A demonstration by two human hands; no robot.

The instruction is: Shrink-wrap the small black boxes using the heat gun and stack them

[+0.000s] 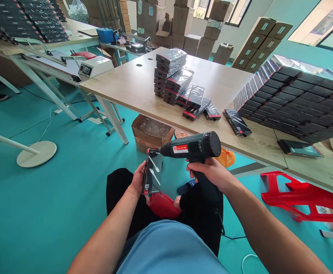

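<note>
My left hand [138,178] holds a black and red cable box [153,173] upright over my lap, its front with pictured white cables turned toward me. My right hand [206,170] is wrapped round the handle of a black heat gun [192,146] with a red label. The gun's nozzle points left at the box's top edge, very close to it; I cannot tell whether they touch. On the table edge beyond, a single wrapped box [237,122] lies near a pile of wrapped boxes [175,76].
A tall stack of dark boxes [294,99] fills the table's right side. Below the wooden table [121,85] stands a carton of clear film [152,131]. A red plastic stool [303,196] lies at right. A sealing machine [95,67] stands at left.
</note>
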